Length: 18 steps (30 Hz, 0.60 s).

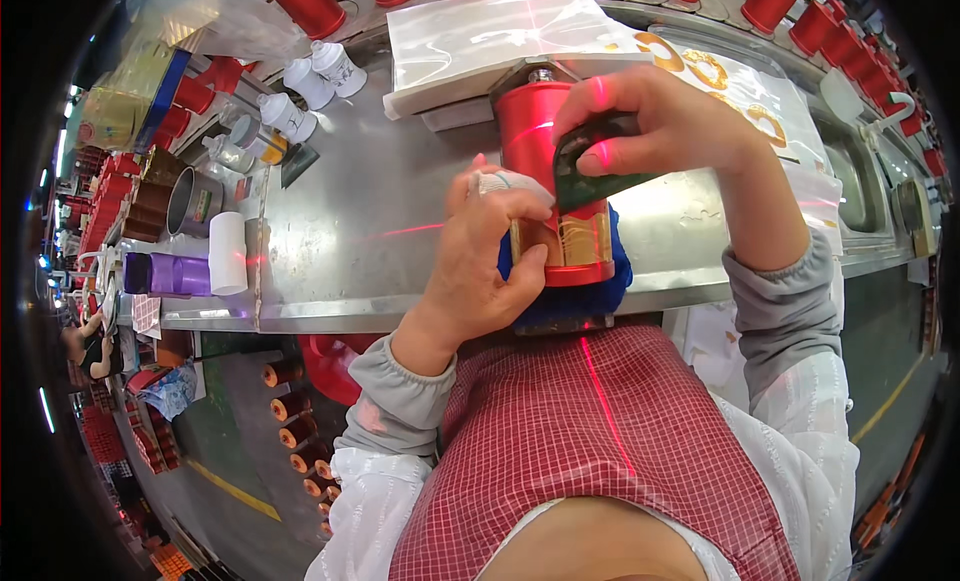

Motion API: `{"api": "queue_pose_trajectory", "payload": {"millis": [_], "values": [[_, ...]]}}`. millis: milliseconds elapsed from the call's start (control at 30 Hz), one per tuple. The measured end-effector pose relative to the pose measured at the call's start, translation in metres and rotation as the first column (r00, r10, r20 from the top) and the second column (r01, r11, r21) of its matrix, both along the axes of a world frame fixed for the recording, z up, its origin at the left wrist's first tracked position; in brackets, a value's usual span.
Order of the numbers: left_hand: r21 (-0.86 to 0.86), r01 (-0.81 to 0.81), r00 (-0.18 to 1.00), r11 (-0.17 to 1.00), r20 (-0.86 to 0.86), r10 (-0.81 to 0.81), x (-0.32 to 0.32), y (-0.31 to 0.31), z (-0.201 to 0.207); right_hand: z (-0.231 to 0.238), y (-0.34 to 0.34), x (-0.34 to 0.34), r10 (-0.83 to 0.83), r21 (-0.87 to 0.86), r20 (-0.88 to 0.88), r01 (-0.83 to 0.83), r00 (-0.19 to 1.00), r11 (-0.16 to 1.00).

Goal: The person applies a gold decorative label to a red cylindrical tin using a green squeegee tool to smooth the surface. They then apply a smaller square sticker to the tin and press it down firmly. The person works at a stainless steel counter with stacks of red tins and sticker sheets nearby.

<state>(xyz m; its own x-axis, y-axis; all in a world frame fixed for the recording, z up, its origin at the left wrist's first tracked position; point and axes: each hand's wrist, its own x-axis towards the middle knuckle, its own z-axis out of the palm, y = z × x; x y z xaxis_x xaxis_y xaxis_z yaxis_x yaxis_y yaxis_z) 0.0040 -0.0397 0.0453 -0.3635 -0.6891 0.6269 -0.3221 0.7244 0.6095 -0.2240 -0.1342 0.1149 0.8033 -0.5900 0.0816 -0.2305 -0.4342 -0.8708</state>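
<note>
Cylinder, red (525,141), 12 o'clock from apron (600,411), at desk (350,231) edge, over blue cloth (618,271); likely stiff, slick, scratchable; best held by sides. Left grip (485,241) curled round white cloth (515,187); right grip (660,126) pinching dark scraper (590,189).

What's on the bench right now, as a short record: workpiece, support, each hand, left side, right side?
Workpiece: glossy red cylinder with a gold band at its near end
Support: blue cloth beneath the near end
Left hand: white cloth-like piece at the fingers; grip unclear
Right hand: holding dark green flat tool over the cylinder; contact unclear
Left side: white paper roll, purple bottle
Right side: metal sink
</note>
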Motion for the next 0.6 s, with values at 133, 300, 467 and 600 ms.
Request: {"api": "queue_pose_trajectory", "payload": {"millis": [133,300,467,600], "values": [[0.033,-0.014,0.995,0.999,0.103,0.011,0.001,0.002,0.009,0.007,-0.008,0.002,0.034,0.008,-0.058,-0.034,0.998,0.999],[0.036,-0.009,0.99,0.999,0.144,0.004,0.009,0.003,0.01,0.006,-0.011,0.001,0.109,0.156,-0.092,-0.094,0.99,0.983],[0.05,-0.023,0.994,0.998,0.108,0.017,0.015,0.003,0.001,0.0,-0.015,0.0,0.127,0.008,-0.034,-0.127,0.991,0.992],[0.119,-0.075,0.997,0.99,-0.001,0.076,0.008,0.008,-0.003,-0.001,-0.01,-0.003,0.143,0.023,-0.026,-0.143,0.989,0.989]]}}
